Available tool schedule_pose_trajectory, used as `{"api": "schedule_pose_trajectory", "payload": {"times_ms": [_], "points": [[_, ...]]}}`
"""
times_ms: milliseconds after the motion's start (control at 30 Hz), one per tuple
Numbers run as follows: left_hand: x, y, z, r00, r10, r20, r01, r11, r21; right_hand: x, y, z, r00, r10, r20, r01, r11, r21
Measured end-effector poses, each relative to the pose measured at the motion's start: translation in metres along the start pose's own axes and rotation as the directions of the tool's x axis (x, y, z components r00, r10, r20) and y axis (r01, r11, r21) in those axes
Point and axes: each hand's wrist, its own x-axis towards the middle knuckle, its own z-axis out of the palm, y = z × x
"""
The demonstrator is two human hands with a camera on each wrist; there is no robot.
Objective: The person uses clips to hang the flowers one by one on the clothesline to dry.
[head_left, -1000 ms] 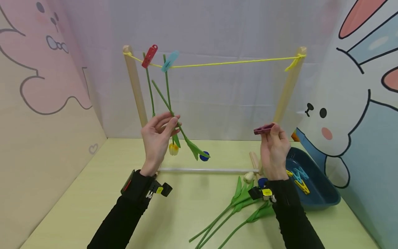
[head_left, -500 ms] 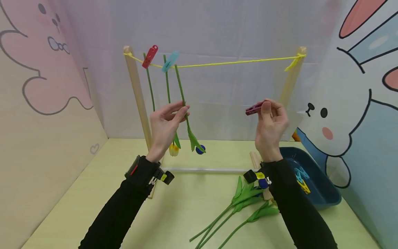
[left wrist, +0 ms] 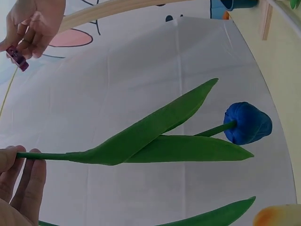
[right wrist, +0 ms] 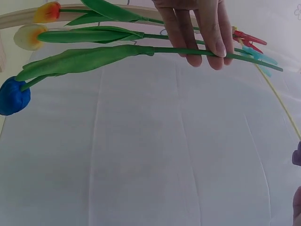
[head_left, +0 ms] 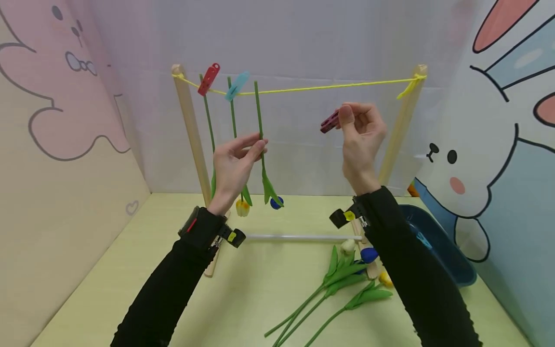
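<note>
My left hand (head_left: 238, 166) pinches the green stem of a blue artificial tulip (left wrist: 248, 123) between thumb and fingers. The flower hangs head down, and its stem end overlaps the yellow string (head_left: 329, 87) in the head view. To the right, my right hand (head_left: 362, 140) holds a dark red clothespin (head_left: 329, 122) by thumb and fingers, a little below the string. Left of the held tulip, two more tulips hang upside down from the string. A red clothespin (head_left: 209, 78) grips one stem, a light blue clothespin (head_left: 237, 86) the other, which bears a yellow-white bloom (head_left: 243, 208).
Two wooden posts (head_left: 191, 130) carry the string, with a white rod (head_left: 299, 237) low between them. Several loose tulips (head_left: 342, 274) lie on the table at the front right. Beside them stands a dark blue basin (head_left: 459, 270), partly hidden by the right sleeve, with a blue clothespin inside.
My left hand has raised the blue tulip and moved it right, and its stem now stands nearly upright at the string. The right hand has moved up and left with the dark red clothespin.
</note>
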Motion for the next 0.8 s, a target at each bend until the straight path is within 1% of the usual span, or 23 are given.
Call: {"api": "schedule_pose_trajectory", "payload": {"times_ms": [67, 167, 300, 433, 600, 700, 800], "points": [[0.001, 0.000, -0.001, 1.000, -0.004, 0.003, 0.004, 1.000, 0.001, 0.005, 0.000, 0.006, 1.000, -0.014, 0.024, 0.015, 0.999, -0.029], [0.003, 0.000, -0.001, 1.000, -0.009, 0.011, 0.009, 1.000, 0.000, 0.012, 0.000, 0.015, 0.999, -0.005, 0.050, 0.007, 0.999, -0.045], [0.005, 0.001, -0.001, 1.000, -0.007, 0.013, 0.007, 1.000, -0.002, 0.021, -0.002, 0.027, 0.997, 0.020, 0.075, -0.018, 1.000, -0.024], [0.008, 0.002, -0.001, 1.000, -0.011, 0.000, 0.011, 1.000, 0.011, 0.027, -0.006, 0.041, 0.995, 0.027, 0.099, -0.027, 1.000, -0.002], [0.011, 0.002, 0.000, 1.000, -0.014, -0.019, 0.015, 0.999, 0.051, 0.032, -0.009, 0.059, 0.994, 0.035, 0.102, -0.036, 0.999, 0.009], [0.013, 0.002, 0.001, 1.000, -0.015, -0.027, 0.017, 0.998, 0.067, 0.034, -0.012, 0.070, 0.994, 0.045, 0.099, -0.045, 0.999, 0.000], [0.014, 0.002, 0.002, 0.999, -0.012, -0.032, 0.014, 0.998, 0.068, 0.036, -0.014, 0.083, 0.992, 0.057, 0.115, -0.055, 0.998, -0.019]]}}
